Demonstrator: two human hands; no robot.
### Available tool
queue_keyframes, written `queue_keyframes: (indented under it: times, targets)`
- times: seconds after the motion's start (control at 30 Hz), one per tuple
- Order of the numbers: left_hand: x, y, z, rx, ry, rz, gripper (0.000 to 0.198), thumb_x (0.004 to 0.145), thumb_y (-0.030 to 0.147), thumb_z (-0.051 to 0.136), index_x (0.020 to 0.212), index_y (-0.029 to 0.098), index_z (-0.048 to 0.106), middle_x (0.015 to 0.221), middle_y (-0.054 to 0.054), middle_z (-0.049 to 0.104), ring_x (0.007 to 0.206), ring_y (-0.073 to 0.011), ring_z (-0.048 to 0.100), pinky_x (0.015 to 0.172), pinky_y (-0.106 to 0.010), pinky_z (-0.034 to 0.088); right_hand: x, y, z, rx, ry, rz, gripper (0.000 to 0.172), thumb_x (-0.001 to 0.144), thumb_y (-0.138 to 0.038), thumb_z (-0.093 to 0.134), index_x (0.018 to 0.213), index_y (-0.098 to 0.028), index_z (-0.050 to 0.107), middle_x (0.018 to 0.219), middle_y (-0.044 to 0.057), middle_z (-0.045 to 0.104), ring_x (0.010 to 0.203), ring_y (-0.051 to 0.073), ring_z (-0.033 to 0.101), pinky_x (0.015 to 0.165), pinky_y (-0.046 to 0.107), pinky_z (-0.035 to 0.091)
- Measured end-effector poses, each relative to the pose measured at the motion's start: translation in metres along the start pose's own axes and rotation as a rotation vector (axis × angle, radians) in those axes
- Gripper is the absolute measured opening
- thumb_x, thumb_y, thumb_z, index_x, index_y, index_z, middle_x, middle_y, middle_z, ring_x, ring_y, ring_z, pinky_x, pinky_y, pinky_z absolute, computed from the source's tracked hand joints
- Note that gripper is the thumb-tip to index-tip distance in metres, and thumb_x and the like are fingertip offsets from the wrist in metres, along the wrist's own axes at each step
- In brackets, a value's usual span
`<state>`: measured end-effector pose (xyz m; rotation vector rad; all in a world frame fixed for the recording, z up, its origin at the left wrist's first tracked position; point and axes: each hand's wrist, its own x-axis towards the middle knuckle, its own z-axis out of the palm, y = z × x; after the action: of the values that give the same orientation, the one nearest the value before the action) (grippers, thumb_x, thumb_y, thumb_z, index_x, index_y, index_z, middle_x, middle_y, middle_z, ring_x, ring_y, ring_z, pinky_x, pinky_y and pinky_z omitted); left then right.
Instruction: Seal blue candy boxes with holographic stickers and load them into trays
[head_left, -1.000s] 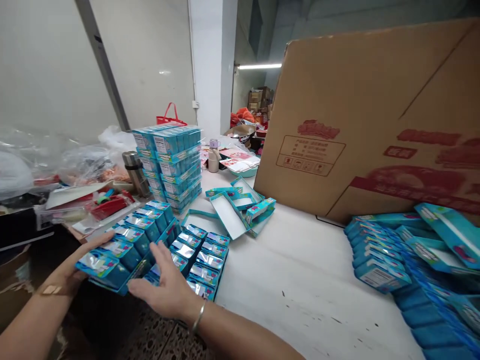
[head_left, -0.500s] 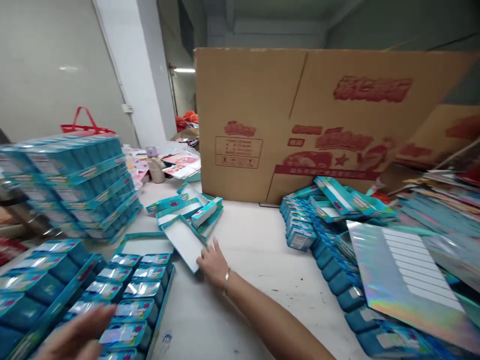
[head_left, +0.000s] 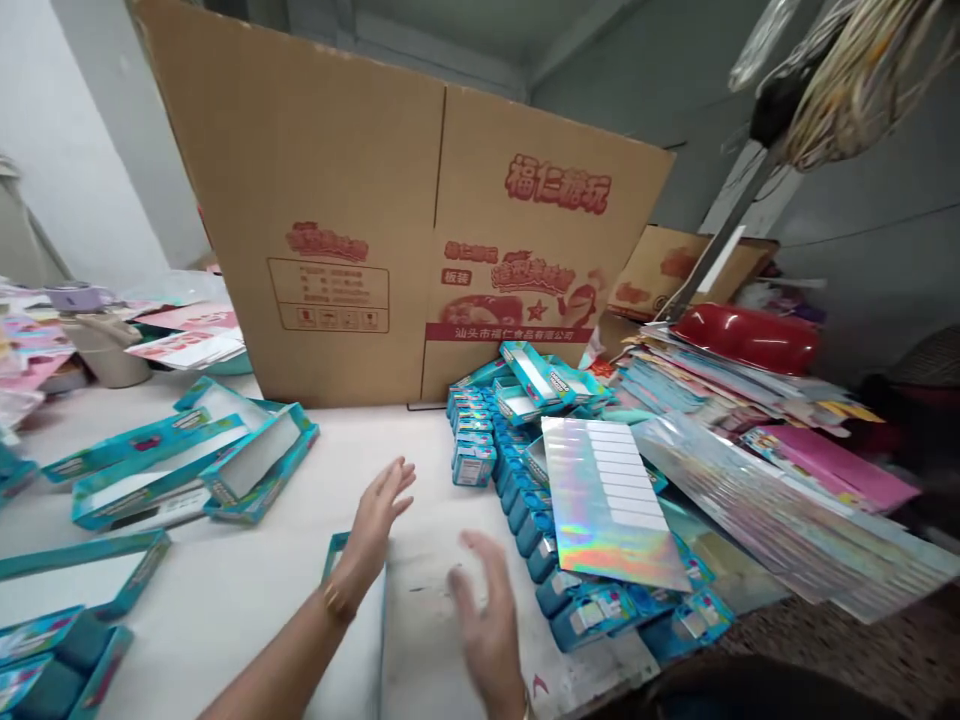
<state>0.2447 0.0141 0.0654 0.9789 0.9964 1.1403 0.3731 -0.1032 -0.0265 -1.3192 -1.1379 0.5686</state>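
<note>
My left hand (head_left: 379, 515) is stretched out over the white table, its fingers extended and holding nothing. Under its wrist and forearm lies a shallow teal tray (head_left: 352, 650) with a white inside, partly hidden by the arm. To the right is my right hand (head_left: 486, 620), slightly blurred, with thumb and fingers apart and nothing between them. It is close to a long row of small blue packs (head_left: 529, 535) on the right. A shiny holographic card (head_left: 611, 505) lies on top of these packs.
A large brown carton (head_left: 345, 200) stands at the back. Several empty teal trays (head_left: 259, 455) lie in a loose pile on the left. More packs (head_left: 45, 640) sit in a tray at lower left. Stacked sheets (head_left: 787, 510) and a red glossy object (head_left: 746, 338) are at right.
The view has swung to the right. My right hand has let go of the tray it was touching near the pile; a tray now lies in front of me, and both hands are open above the table.
</note>
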Motion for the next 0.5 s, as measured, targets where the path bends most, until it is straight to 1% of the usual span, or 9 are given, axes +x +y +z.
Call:
queue_keyframes:
  times: [0.03, 0.07, 0.1, 0.13, 0.23, 0.3, 0.37, 0.43, 0.5]
  targets:
    - [0.024, -0.008, 0.013, -0.009, 0.008, 0.019, 0.058, 0.088, 0.059, 0.058, 0.134, 0.024, 0.055, 0.152, -0.016, 0.045, 0.139, -0.0321, 0.043, 0.109, -0.048, 0.038, 0.028, -0.002, -0.012, 0.117, 0.159, 0.117, 0.047, 0.092, -0.048, 0.056, 0.135, -0.029, 0.054, 0.14, 0.006, 0.055, 0.135, 0.028, 0.044, 0.117, 0.05, 0.028]
    - [0.046, -0.017, 0.024, -0.015, 0.0, 0.03, 0.057, 0.088, 0.058, 0.059, 0.134, 0.025, 0.055, 0.156, -0.014, 0.039, 0.143, -0.0311, 0.037, 0.112, -0.048, 0.035, 0.055, 0.001, -0.019, 0.216, 0.233, 0.217, 0.055, 0.091, -0.052, 0.055, 0.139, -0.027, 0.05, 0.146, 0.006, 0.049, 0.139, 0.026, 0.039, 0.118, 0.046, 0.027]
    - [0.066, -0.025, 0.036, -0.02, -0.002, 0.04, 0.056, 0.087, 0.057, 0.061, 0.134, 0.026, 0.056, 0.159, -0.012, 0.034, 0.146, -0.03, 0.031, 0.114, -0.046, 0.032, 0.08, 0.008, -0.022, 0.273, 0.262, 0.294, 0.062, 0.09, -0.057, 0.054, 0.142, -0.024, 0.047, 0.15, 0.007, 0.045, 0.141, 0.025, 0.036, 0.118, 0.043, 0.027]
    - [0.084, -0.033, 0.046, -0.023, -0.007, 0.05, 0.055, 0.086, 0.055, 0.063, 0.133, 0.026, 0.057, 0.161, -0.01, 0.03, 0.149, -0.0287, 0.026, 0.116, -0.044, 0.029, 0.102, 0.017, -0.021, 0.291, 0.268, 0.332, 0.068, 0.088, -0.061, 0.053, 0.143, -0.021, 0.045, 0.152, 0.009, 0.042, 0.142, 0.025, 0.035, 0.118, 0.043, 0.027]
    - [0.129, -0.052, 0.071, -0.031, -0.021, 0.083, 0.055, 0.085, 0.054, 0.064, 0.131, 0.025, 0.058, 0.161, -0.009, 0.03, 0.151, -0.0266, 0.02, 0.119, -0.039, 0.024, 0.147, 0.048, -0.005, 0.275, 0.251, 0.346, 0.08, 0.086, -0.068, 0.049, 0.147, -0.016, 0.039, 0.157, 0.012, 0.034, 0.144, 0.026, 0.032, 0.119, 0.043, 0.024]
    - [0.155, -0.06, 0.082, -0.031, -0.025, 0.109, 0.056, 0.084, 0.054, 0.065, 0.131, 0.024, 0.058, 0.159, -0.01, 0.035, 0.15, -0.0269, 0.02, 0.12, -0.038, 0.022, 0.163, 0.062, 0.005, 0.264, 0.242, 0.327, 0.083, 0.088, -0.069, 0.043, 0.149, -0.014, 0.035, 0.157, 0.014, 0.033, 0.144, 0.026, 0.032, 0.118, 0.044, 0.025]
    - [0.184, -0.064, 0.089, -0.024, -0.023, 0.133, 0.062, 0.081, 0.053, 0.07, 0.132, 0.022, 0.057, 0.158, -0.011, 0.037, 0.15, -0.0286, 0.022, 0.12, -0.038, 0.021, 0.172, 0.067, 0.01, 0.26, 0.224, 0.304, 0.082, 0.09, -0.068, 0.04, 0.15, -0.013, 0.033, 0.155, 0.016, 0.036, 0.142, 0.027, 0.037, 0.116, 0.044, 0.03]
    - [0.216, -0.063, 0.094, -0.014, -0.012, 0.151, 0.072, 0.075, 0.05, 0.078, 0.135, 0.018, 0.054, 0.158, -0.015, 0.035, 0.149, -0.0317, 0.023, 0.12, -0.04, 0.019, 0.175, 0.069, 0.01, 0.247, 0.189, 0.264, 0.082, 0.088, -0.064, 0.05, 0.151, -0.015, 0.031, 0.152, 0.015, 0.041, 0.138, 0.027, 0.042, 0.114, 0.043, 0.033]
    - [0.249, -0.062, 0.097, -0.012, -0.012, 0.163, 0.076, 0.07, 0.043, 0.084, 0.134, 0.013, 0.054, 0.155, -0.02, 0.037, 0.147, -0.0345, 0.026, 0.12, -0.042, 0.018, 0.175, 0.072, 0.007, 0.237, 0.123, 0.215, 0.089, 0.083, -0.056, 0.064, 0.153, -0.018, 0.027, 0.15, 0.014, 0.045, 0.135, 0.027, 0.046, 0.113, 0.043, 0.035]
